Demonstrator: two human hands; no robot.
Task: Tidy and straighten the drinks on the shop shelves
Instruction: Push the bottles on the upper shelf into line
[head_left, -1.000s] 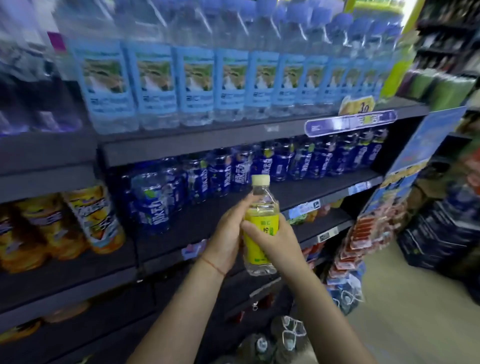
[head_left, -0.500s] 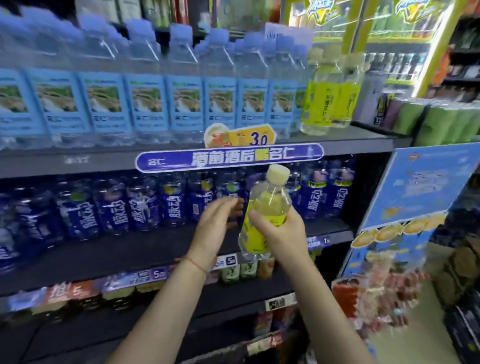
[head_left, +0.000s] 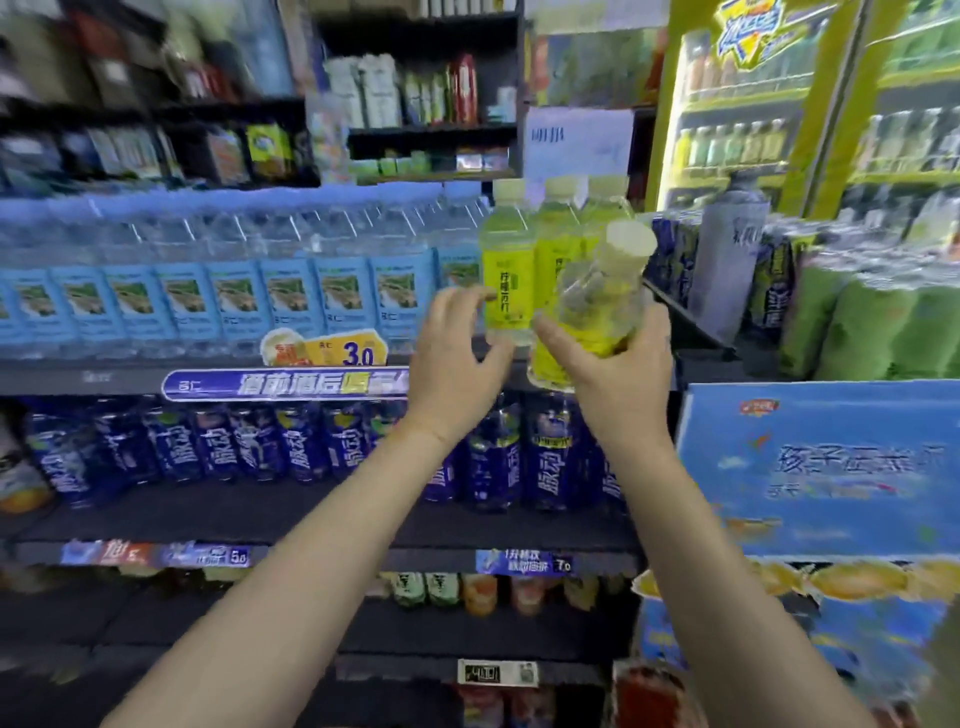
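Head view puts my right hand (head_left: 618, 374) right of centre, its grip clamped on a yellow-label bottle (head_left: 597, 306): the thumb runs across the lower label toward the left and the palm cups the body from the right and below. I see the bottle tilted, its pale cap (head_left: 631, 244) leaning up and to the right, its base low and left of the grip, just above the shelf edge (head_left: 119, 376). My left hand (head_left: 457, 364) hovers just left of it with fingers loosely spread and apart, holding nothing; its fingertips reach toward a standing yellow bottle (head_left: 506, 270), though I cannot tell whether they touch. That bottle stands upright with two more like it at the right end of the shelf, beside a long row of blue-label water bottles (head_left: 291, 296) filling the left half. Dark blue drink bottles (head_left: 223, 452) line the shelf below, and a blue display carton (head_left: 821, 467) sits at the lower right.
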